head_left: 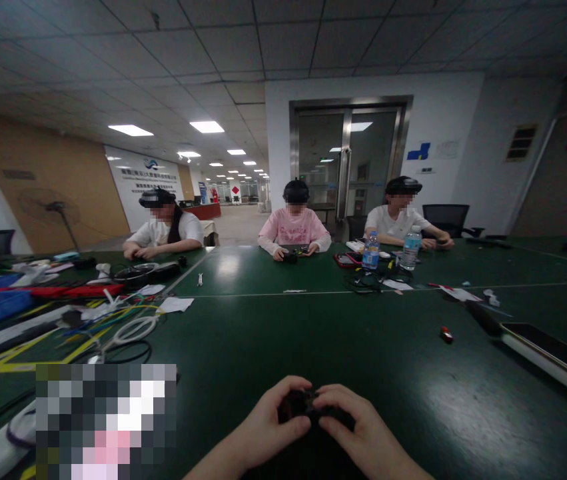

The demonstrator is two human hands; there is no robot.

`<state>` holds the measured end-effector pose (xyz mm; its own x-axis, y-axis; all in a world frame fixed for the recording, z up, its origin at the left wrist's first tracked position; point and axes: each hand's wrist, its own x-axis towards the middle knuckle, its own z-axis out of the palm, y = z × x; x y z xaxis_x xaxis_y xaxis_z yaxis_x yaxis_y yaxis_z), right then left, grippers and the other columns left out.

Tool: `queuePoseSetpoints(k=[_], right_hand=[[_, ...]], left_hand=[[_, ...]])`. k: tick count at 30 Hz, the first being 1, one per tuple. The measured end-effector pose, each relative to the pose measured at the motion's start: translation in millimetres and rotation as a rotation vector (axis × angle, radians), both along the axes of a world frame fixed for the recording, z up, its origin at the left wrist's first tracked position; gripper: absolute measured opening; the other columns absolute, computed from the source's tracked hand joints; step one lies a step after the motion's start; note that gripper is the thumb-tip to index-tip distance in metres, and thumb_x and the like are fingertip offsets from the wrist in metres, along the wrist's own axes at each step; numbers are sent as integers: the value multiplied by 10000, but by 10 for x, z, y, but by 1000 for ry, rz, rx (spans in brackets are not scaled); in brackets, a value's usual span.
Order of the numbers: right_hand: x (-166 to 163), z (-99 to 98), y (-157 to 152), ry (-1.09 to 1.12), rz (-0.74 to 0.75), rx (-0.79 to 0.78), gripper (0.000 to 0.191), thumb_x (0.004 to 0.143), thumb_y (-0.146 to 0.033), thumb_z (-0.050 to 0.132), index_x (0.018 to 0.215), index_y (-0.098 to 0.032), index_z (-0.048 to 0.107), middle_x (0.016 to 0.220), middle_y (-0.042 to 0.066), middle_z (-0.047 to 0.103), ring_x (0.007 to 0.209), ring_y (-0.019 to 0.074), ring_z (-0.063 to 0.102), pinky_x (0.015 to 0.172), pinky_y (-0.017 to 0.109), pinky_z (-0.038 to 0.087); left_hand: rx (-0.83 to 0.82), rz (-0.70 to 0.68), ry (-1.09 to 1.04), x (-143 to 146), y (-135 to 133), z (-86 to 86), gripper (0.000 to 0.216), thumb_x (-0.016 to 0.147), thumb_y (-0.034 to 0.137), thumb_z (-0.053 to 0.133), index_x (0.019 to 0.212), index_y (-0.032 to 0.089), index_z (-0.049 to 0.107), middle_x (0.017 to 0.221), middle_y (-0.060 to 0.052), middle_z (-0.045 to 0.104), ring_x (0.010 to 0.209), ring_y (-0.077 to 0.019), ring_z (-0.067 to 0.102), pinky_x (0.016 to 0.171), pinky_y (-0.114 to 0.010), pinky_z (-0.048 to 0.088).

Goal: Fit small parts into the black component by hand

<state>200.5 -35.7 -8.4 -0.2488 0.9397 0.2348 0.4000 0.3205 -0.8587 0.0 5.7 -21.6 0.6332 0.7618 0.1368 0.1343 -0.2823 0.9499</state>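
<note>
Black object point(299, 404): was gripped between my left hand point(276, 421) and right hand point(362, 419).
Handling: apparently adjusting.
Next: probably needed steadiness.

Dim overall — ceiling lights point(206, 127) glow, glare spots the tabletop point(243, 333).

Wearer's body, near side of scene: left hand point(273, 417) and right hand point(358, 420), both bare. Fingers slender, tips rounded; nails too small to make out. Left forearm point(226, 460) and right forearm point(400, 460) bare as far as seen, slim, smooth in outline, narrowing to the wrists.
</note>
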Motion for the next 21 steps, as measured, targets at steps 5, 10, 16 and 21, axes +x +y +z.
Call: queuePoseSetpoints(k=[5,10,16,21], right_hand=[[-3,11,-16,-14,-48,-20,93,777,-173,607,842,-236,628,944,7,682,966,207,609,846,309,453],[-2,2,-9,6,-62,-49,74,777,-175,605,821,-229,629,1034,24,674,1009,210,601,868,315,443],[-3,21,-7,-11,-47,-43,88,777,-169,598,832,-227,634,1003,24,680,1006,216,598,845,316,453],[-13,51,-26,-23,-61,-55,97,775,-164,590,825,-236,633,1021,16,676,1003,215,597,843,314,455]], left_hand=[[47,-35,-56,-17,31,-44,275,820,346,606,1057,217,552,933,-21,556,825,-178,522,718,-287,400],[107,-23,-37,-10,20,12,249,828,388,593,998,206,585,933,-28,543,830,-182,511,722,-288,394],[85,-12,-2,-12,5,20,255,830,356,592,1036,206,567,939,-25,559,827,-180,521,725,-291,403],[64,-18,10,-12,-2,43,250,833,315,588,1058,209,557,934,-17,555,827,-173,518,728,-283,406]])
